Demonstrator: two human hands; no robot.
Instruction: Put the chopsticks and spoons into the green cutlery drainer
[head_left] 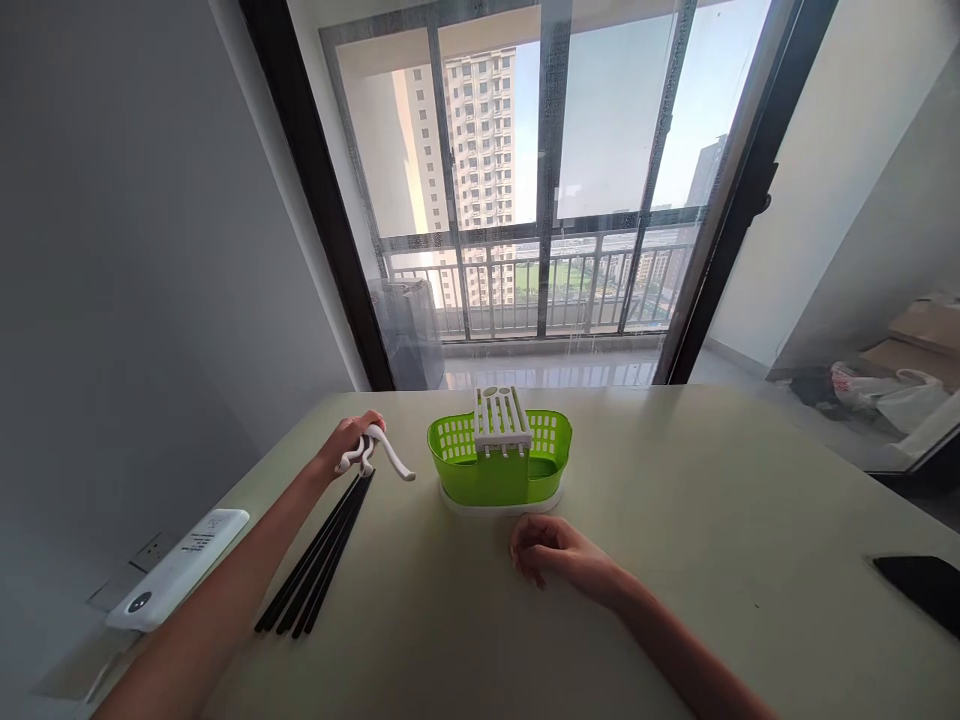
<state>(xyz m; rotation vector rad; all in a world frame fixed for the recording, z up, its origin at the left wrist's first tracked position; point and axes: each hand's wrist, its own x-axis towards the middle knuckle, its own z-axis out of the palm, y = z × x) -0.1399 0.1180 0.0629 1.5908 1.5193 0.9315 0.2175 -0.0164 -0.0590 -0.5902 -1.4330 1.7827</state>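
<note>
My left hand (pixel 354 440) is closed around several white soup spoons (pixel 391 456), whose curved handles stick out below and to the right of the fingers. Part of them is hidden by the hand. Just under that hand, a bundle of black chopsticks (pixel 319 560) lies slanted on the table. A green cutlery basket (pixel 502 480) with slotted walls stands upright on a white base, and a white slotted rack (pixel 502 418) with small hooks sits across its top. My right hand (pixel 551 548) rests in front of the basket, fingers loosely curled and thumb apart, holding nothing.
The pale table (pixel 675 480) reaches to a glass sliding door. At its left edge lies a white power strip or charger (pixel 180 570) with a cord, near a wall socket. A black flat object (pixel 922 590) is at the right edge. Bags and boxes (pixel 915 390) sit on the floor beyond.
</note>
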